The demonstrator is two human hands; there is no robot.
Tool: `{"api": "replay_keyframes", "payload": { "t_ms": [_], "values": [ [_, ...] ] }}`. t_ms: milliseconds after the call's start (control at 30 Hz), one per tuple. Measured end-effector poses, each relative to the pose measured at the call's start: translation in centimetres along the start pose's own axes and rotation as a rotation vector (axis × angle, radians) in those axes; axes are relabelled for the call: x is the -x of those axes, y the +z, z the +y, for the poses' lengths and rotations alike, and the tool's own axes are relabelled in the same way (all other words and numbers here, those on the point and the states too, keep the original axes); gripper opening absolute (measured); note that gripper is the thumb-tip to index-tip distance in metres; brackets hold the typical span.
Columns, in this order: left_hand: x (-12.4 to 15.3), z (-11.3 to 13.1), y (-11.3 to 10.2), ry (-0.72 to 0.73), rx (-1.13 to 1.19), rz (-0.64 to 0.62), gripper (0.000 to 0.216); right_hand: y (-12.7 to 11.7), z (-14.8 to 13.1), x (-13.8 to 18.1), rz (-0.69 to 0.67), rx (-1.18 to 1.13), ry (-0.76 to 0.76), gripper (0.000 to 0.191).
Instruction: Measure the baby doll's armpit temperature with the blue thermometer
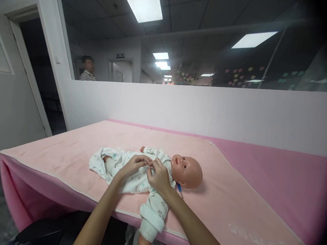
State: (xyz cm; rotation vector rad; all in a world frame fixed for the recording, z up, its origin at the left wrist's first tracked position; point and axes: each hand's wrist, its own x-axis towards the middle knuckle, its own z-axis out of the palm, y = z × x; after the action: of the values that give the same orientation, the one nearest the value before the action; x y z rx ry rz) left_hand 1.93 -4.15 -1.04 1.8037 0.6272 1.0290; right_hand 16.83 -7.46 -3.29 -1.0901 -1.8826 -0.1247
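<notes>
A baby doll (187, 172) lies on its back on the pink-covered table, its head to the right. It wears a white printed romper (136, 182). Over the chest, a thin white tie string (150, 166) shows between my two hands. My left hand (135, 165) is closed in a pinch at the string, its wrist over the doll's belly. Close beside it, my right hand (158, 175) also pinches at the string, fingertips together. The knot or fastening itself is hidden by my fingers. One of the doll's sleeved arms reaches over the table's front edge.
A pale pink mat (230, 204) covers the table over a darker pink cloth (281, 163). Something blue (179, 187) lies by the doll's neck. Behind stand a white half wall (204, 110) and glass, with a person (87, 69) visible there. A doorway (38, 68) is at left.
</notes>
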Motion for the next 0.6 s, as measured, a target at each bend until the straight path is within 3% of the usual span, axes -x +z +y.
{"api": "replay_keyframes", "payload": {
  "t_ms": [267,433,600],
  "values": [
    [1.5,-0.8,1.6,0.184,-0.546,0.304,0.018,0.2,0.0,0.1,0.053,-0.045,0.025,0.009],
    [2.0,-0.7,2.4,0.286,-0.891,0.285,0.018,0.2,0.0,0.0,0.057,-0.062,0.059,0.01],
    [1.9,-0.7,2.7,0.3,-1.028,0.314,0.015,0.1,-0.1,0.0,0.045,-0.078,0.067,0.011]
  ]
}}
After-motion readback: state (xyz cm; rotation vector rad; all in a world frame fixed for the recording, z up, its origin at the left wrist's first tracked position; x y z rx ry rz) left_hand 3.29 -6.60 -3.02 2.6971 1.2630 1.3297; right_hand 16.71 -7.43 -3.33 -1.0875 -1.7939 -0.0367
